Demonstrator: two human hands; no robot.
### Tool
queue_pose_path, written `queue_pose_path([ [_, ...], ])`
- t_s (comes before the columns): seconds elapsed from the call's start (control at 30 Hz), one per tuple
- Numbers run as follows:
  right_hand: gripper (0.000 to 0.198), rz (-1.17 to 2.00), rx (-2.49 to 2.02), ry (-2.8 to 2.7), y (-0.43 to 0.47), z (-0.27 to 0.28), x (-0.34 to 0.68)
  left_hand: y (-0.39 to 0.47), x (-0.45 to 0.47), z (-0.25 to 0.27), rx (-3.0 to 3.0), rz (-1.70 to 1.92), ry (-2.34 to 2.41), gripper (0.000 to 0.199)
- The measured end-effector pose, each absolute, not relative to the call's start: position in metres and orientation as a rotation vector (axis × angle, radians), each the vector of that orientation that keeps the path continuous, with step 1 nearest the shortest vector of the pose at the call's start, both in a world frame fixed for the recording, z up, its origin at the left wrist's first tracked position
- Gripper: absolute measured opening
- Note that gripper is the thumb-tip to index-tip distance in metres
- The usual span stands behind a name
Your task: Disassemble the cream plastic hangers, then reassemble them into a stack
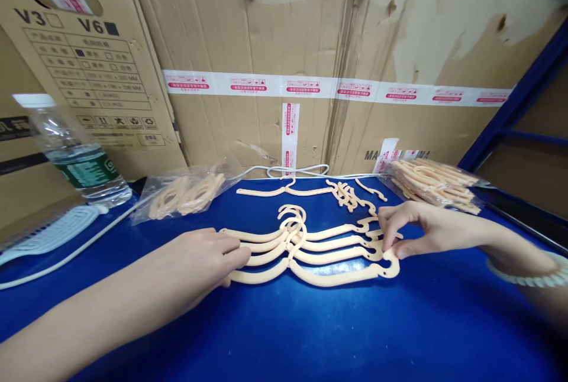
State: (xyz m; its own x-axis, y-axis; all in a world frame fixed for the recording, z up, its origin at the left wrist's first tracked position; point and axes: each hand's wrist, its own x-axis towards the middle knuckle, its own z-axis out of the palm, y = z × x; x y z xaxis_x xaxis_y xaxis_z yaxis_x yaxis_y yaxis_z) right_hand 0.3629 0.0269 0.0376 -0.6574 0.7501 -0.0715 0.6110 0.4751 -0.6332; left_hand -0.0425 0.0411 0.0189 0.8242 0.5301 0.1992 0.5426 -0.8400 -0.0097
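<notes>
Several cream plastic hangers overlap in a row on the blue table, their hooks bunched in the middle. My left hand (212, 256) is closed around the left end of the front hanger (331, 278), and its fingers hide that end. With thumb and fingertips, my right hand (410, 229) pinches a small hook-shaped end piece (392, 268) at the right tip of the same hanger. This piece touches the arm's tip; whether it is locked in I cannot tell. Just behind, another hanger (337, 256) has a similar end piece (375, 249).
Behind lie a single hanger (261, 193) and a pile of loose end pieces (348, 196). Clear bags of parts sit at left (186, 196) and right (432, 184). A water bottle (84, 163), a white hairbrush (57, 229) and a white cable (84, 244) are at left. Cardboard (248, 128) walls the back.
</notes>
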Motion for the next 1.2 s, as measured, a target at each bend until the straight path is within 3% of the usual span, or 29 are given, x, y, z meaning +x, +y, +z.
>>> queue_pose_path([
  [0.37, 0.015, 0.800, -1.343, -2.472, 0.029, 0.028, 0.366, 0.040, -0.035, 0.027, -2.926, -0.070, -0.785, 0.022],
  [1.2, 0.027, 0.747, -1.454, -2.473, 0.032, 0.027, 0.371, 0.043, -0.036, 0.023, -2.827, -0.061, -0.751, 0.020],
])
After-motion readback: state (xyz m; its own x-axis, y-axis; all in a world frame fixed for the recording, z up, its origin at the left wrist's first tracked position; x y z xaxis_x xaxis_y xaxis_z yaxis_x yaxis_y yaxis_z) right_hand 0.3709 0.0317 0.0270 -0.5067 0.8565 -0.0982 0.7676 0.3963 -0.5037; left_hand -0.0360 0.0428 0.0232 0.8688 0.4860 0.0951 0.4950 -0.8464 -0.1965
